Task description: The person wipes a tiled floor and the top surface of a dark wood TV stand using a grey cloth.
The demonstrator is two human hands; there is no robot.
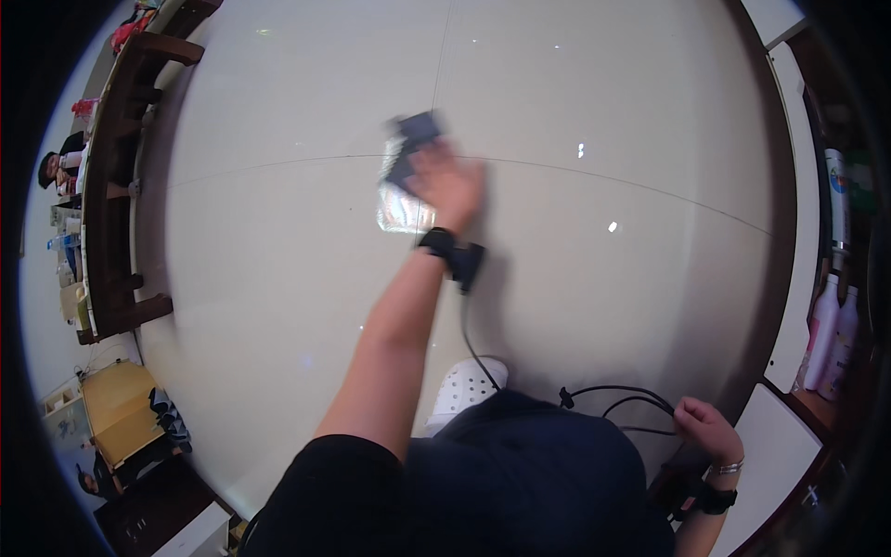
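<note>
My left hand [447,182] reaches out over the pale tiled floor [292,244]. It lies on a dark grey cloth [412,150], and both are blurred, so the exact grip of the fingers is hard to make out. A black strap with a small dark device [463,264] is around that wrist, and a cable runs down from it. At the lower right, my right hand [708,430] is curled near my knee, its fingers closed at loops of black cable [637,390]. A bracelet and a black wristband [717,500] circle the right wrist.
A white perforated clog [470,383] is on my foot. Along the left stands a dark wooden table [115,202] with bottles and other items on it. People are visible beyond it and at the lower left. At right, an open cabinet holds several bottles [823,327].
</note>
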